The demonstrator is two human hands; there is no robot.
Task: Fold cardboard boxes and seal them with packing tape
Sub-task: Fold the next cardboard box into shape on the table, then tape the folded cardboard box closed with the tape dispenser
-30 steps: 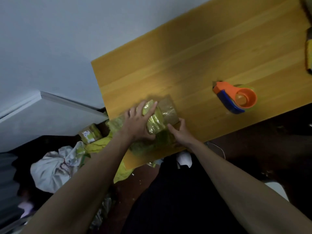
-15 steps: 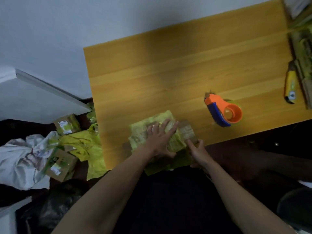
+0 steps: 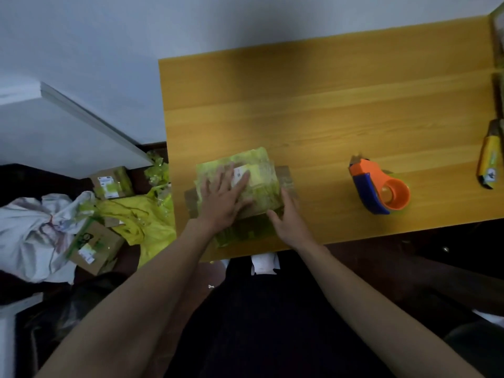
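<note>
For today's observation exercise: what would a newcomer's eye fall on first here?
Both hands meet on a small cardboard box wrapped in yellow-green tape at the wooden table's near edge: the left hand lies flat on top, the right hand against its side. To the right sits an orange and blue tape dispenser.

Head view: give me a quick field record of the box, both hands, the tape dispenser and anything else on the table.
box: cardboard box covered in green tape, on table near its front edge
left hand: left hand flat on box top, fingers spread
right hand: right hand against box's right side
tape dispenser: orange and blue tape dispenser right of box, untouched
other: yellow utility knife at table's right edge
</note>
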